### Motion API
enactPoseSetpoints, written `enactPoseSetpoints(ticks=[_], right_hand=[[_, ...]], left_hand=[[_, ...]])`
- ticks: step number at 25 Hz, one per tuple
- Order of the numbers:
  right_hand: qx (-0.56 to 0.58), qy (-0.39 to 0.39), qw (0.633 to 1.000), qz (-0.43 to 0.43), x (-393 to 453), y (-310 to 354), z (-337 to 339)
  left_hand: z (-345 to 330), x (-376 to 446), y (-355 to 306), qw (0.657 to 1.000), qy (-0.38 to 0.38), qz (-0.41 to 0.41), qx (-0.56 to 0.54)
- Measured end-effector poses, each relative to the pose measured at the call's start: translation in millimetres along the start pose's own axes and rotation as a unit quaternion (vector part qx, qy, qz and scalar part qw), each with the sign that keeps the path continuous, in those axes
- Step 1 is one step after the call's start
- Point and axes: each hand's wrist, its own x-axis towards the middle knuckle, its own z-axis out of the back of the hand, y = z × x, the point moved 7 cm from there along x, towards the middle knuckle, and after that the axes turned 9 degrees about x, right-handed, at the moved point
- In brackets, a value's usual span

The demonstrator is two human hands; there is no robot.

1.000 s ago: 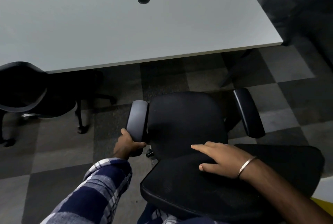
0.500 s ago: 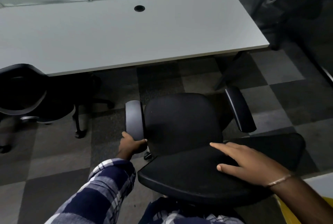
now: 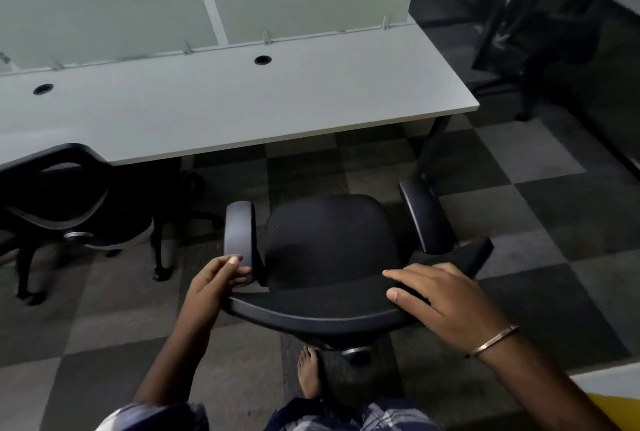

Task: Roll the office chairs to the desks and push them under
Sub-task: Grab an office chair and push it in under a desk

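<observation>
Left hand (image 3: 216, 280) is gripping the chair's (image 3: 329, 250) left armrest (image 3: 239, 234); right hand (image 3: 440, 299) is lying flat, fingers straight, on the backrest (image 3: 346, 306) top. Chair is standing on the carpet, just short of the desk's (image 3: 242, 108) front edge, near its right corner. Suggest pushing straight and evenly, watching armrests under the edge. No readable writing.
</observation>
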Motion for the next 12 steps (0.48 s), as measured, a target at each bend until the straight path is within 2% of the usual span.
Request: enactPoseSetpoints(ticks=[2, 5, 8, 10, 12], right_hand=[[0.014, -0.06, 0.996, 0.057, -18.7, -2.3, 1.2], [0.007, -0.118, 0.986, 0.118, -47.9, -14.9, -7.0], [-0.01, -0.155, 0.977, 0.148, -61.0, -25.3, -12.0], [-0.016, -0.163, 0.975, 0.149, -61.9, -32.3, -12.4], [-0.022, -0.159, 0.978, 0.135, -55.9, -37.6, -13.8]], left_hand=[[-11.7, -32.8, -23.3, 0.982, -0.058, -0.088, 0.158], [-49.7, -75.9, -42.1, 0.901, -0.099, -0.188, 0.377], [-86.0, -104.2, -53.7, 0.857, -0.085, -0.255, 0.439], [-108.1, -113.3, -59.8, 0.823, -0.048, -0.3, 0.481], [-117.2, -114.1, -65.0, 0.798, -0.047, -0.318, 0.51]])
